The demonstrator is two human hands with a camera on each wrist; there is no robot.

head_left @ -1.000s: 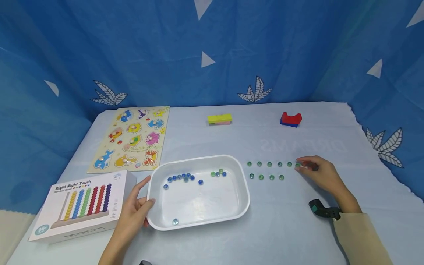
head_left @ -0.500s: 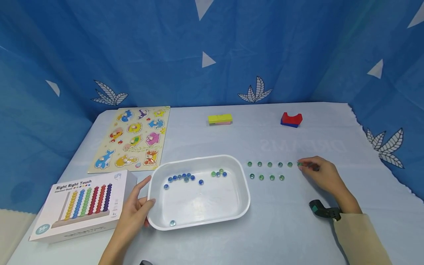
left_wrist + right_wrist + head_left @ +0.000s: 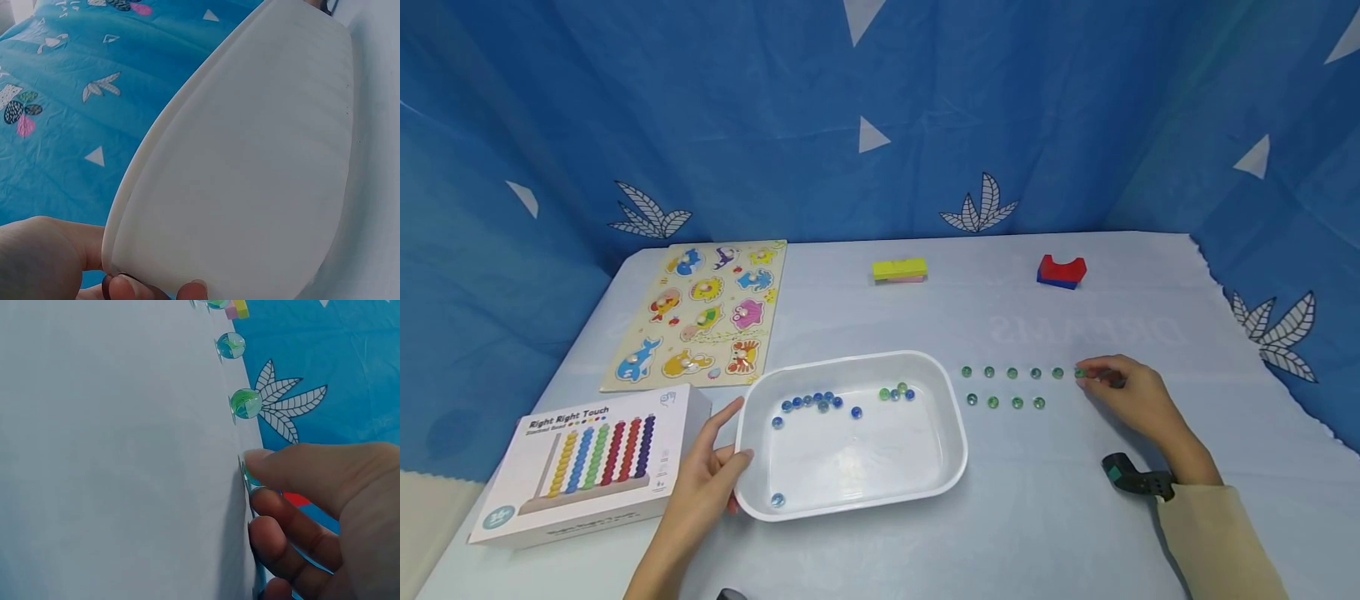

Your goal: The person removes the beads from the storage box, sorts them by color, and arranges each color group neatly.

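Observation:
My left hand (image 3: pixel 700 471) grips the left end of a white plastic tray (image 3: pixel 857 475), thumb on the rim; the left wrist view shows the tray's outer wall (image 3: pixel 250 156) with fingertips under its edge. Blue and green glass marbles lie inside, and one clear marble (image 3: pixel 778 500) sits in the near left corner. Right of the tray, two rows of greenish marbles stand on the cloth. At the far row's right end my right hand (image 3: pixel 1138 404) pinches a green marble (image 3: pixel 1079 372) between thumb and fingers; in the right wrist view the thumb mostly hides that marble (image 3: pixel 252 477).
A boxed bead toy (image 3: pixel 587 467) lies left of my left hand, with an animal peg puzzle (image 3: pixel 700 312) behind it. Further back are a yellow block (image 3: pixel 899 269) on a pink one and a red curved block (image 3: pixel 1062 268) on a blue one. A blue curtain (image 3: pixel 760 125) hangs behind.
The clear marble has rolled left along the tray's near side into the corner. My right hand has shifted slightly right with the green marble. My left hand has kept its hold on the tray.

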